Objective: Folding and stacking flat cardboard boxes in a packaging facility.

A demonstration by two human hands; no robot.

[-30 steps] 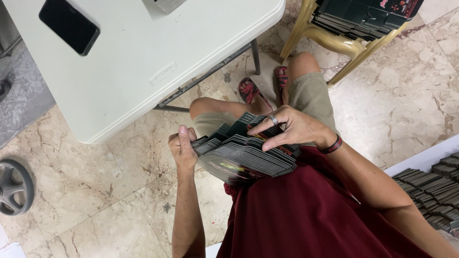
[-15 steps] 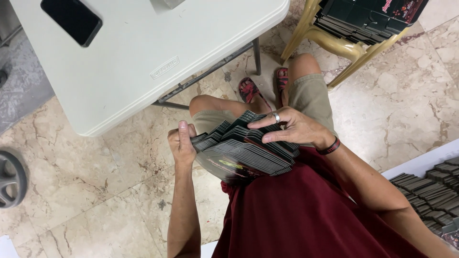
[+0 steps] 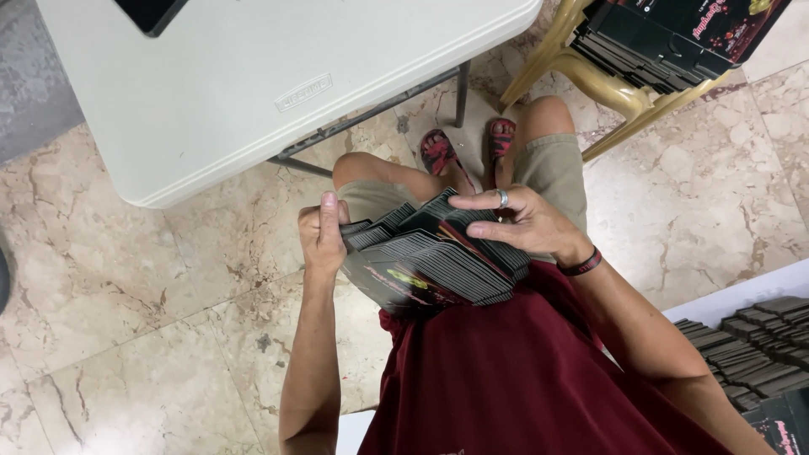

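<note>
A thick stack of flat dark printed cartons (image 3: 425,261) rests on my lap, fanned slightly. My left hand (image 3: 320,236) grips the stack's left end, thumb up along its edge. Over the stack's top right lies my right hand (image 3: 522,223), fingers spread across the upper cartons, a ring on one finger and a dark band on the wrist. I sit in a dark red shirt and khaki shorts, with my feet in red sandals (image 3: 468,147) on the floor.
A white folding table (image 3: 278,76) stands ahead at upper left with a dark phone (image 3: 147,13) at its far edge. A yellow plastic chair (image 3: 590,80) at upper right carries more dark cartons (image 3: 666,38). Further stacked cartons (image 3: 750,345) lie on a white surface at right. Marble floor all around.
The view has shifted so the table sits higher in frame. My hands keep hold of the stack; the right fingers have slid slightly across the top cartons.
</note>
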